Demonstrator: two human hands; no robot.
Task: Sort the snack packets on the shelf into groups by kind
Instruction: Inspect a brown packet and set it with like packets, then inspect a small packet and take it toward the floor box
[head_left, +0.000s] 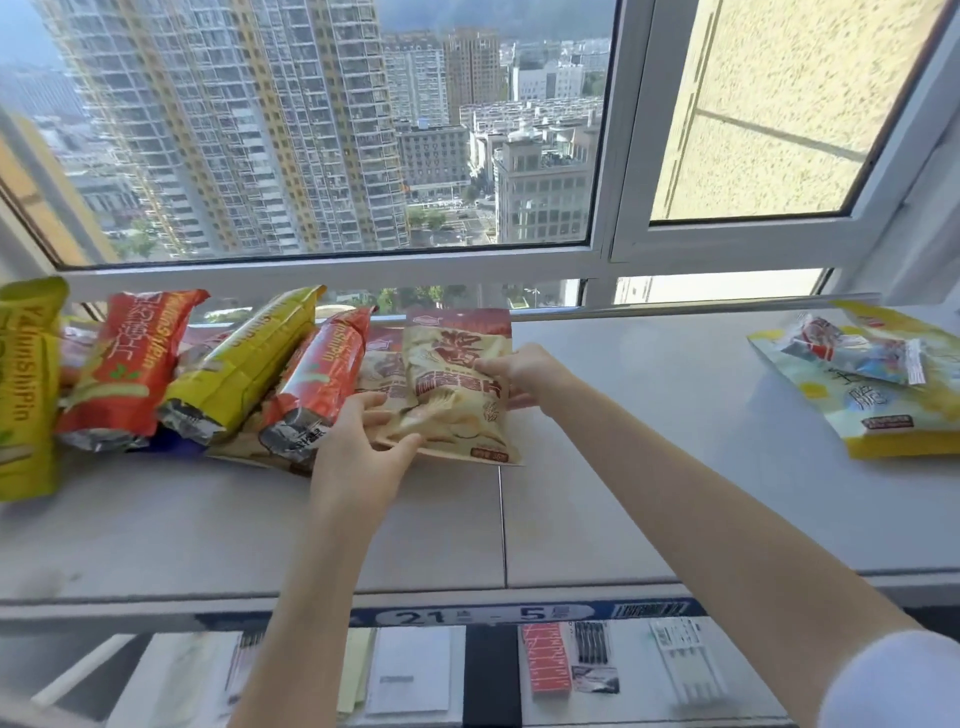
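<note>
On the shelf (623, 493), both hands (363, 441) grip a chip packet (457, 384); print seemingly blurred.

A wide white-framed window (332, 130) fills the upper view, looking out in bright daylight on tall grey and yellow apartment towers (223, 119) and lower city blocks. To its right a second pane (779, 104) faces a rough yellow outer wall. Below runs a pale grey shelf top (649, 467), with a blue-and-white label strip (467, 616) along its front edge.
</note>
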